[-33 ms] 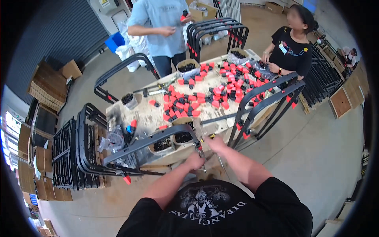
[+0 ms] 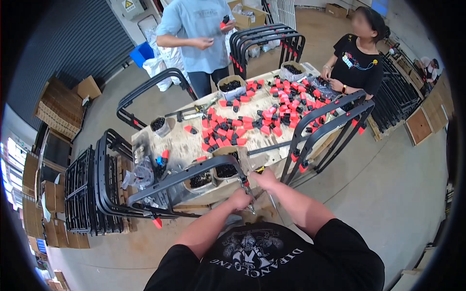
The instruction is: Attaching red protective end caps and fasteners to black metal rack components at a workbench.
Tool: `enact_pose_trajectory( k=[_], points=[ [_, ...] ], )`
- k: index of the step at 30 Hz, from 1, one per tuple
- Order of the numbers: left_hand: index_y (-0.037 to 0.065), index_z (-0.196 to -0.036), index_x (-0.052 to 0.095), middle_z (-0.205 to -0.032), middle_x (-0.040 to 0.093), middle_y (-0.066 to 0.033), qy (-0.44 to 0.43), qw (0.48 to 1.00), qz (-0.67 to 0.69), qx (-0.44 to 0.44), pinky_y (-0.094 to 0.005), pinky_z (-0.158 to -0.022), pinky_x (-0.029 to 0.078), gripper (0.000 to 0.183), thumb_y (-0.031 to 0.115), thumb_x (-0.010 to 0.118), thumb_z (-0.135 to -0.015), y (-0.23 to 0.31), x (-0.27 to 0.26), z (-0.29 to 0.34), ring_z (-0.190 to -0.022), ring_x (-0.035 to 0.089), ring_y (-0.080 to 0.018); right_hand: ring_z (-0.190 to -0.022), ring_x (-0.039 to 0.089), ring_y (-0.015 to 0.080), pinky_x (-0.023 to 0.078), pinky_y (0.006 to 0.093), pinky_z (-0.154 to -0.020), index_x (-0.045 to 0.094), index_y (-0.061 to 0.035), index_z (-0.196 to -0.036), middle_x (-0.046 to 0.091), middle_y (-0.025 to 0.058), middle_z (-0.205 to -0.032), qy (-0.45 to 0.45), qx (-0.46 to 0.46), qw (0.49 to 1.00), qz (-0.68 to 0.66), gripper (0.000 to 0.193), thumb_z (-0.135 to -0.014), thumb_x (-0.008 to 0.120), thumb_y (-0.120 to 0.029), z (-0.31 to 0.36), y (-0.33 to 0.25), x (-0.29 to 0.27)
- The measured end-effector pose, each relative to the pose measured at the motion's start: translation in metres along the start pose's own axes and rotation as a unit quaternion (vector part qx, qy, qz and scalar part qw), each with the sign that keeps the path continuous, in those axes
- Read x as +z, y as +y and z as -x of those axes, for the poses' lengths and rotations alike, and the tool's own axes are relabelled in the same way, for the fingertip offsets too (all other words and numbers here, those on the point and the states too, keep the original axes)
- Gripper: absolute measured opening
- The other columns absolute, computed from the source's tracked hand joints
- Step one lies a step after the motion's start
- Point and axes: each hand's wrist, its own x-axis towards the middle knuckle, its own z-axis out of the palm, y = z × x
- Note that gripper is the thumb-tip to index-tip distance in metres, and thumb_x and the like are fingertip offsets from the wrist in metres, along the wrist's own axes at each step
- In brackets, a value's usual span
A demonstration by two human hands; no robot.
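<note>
A black curved tubular frame (image 2: 187,170) leans across the near edge of the table, one leg end coming down at my hands. My left hand (image 2: 239,199) is closed at that leg end, around a silvery metal tool (image 2: 251,207) whose exact kind I cannot make out. Just to the right and slightly farther off, my right hand (image 2: 264,179) is closed on a tool with a yellow-and-black handle (image 2: 260,169); its working end is hidden. Beside the frame stand two tubs of small black parts (image 2: 227,169).
Many red-and-black plastic pieces (image 2: 225,131) cover the wooden table (image 2: 179,140). More black frames (image 2: 330,116) lean at the right edge, stand behind, and stack at left (image 2: 104,179). Two people, in a light blue shirt (image 2: 196,29) and a black shirt (image 2: 357,63), stand across the table.
</note>
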Motion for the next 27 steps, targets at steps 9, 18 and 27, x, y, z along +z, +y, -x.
enact_pose_trajectory(
  k=[9, 18, 27],
  points=[
    [0.001, -0.094, 0.068, -0.082, 0.071, -0.0154, 0.027, 0.989, -0.141, 0.022, -0.0386, -0.062, 0.056, 0.02, 0.02, 0.062, -0.089, 0.002, 0.002, -0.003, -0.07, 0.072, -0.0278, -0.101, 0.069, 0.0382, 0.055, 0.0407, -0.085, 0.049, 0.0176, -0.12, 0.067, 0.0312, -0.11, 0.042, -0.019, 0.996, 0.077, 0.086, -0.075, 0.084, -0.048, -0.006, 0.011, -0.003],
    [-0.002, -0.097, 0.068, -0.088, 0.072, -0.0143, -0.105, 0.984, 0.141, -0.007, -0.0353, -0.06, 0.054, 0.022, 0.019, 0.058, -0.095, 0.035, -0.014, 0.019, -0.068, 0.07, -0.0242, -0.102, 0.068, 0.0372, 0.054, 0.0419, -0.087, 0.053, 0.017, -0.119, 0.067, 0.0304, -0.109, 0.035, -0.054, 0.996, 0.066, 0.087, -0.075, 0.084, -0.052, 0.008, -0.005, -0.017],
    [-0.004, -0.105, 0.062, -0.091, 0.072, -0.0165, -0.179, 0.842, 0.506, -0.058, -0.0363, -0.07, 0.059, 0.027, 0.02, 0.061, -0.093, 0.029, -0.03, 0.012, -0.082, 0.073, -0.0296, -0.102, 0.068, 0.0394, 0.053, 0.0426, -0.088, 0.053, 0.016, -0.12, 0.066, 0.0312, -0.11, 0.049, -0.047, 0.992, 0.11, 0.093, -0.073, 0.083, -0.058, 0.003, 0.012, -0.014]
  ],
)
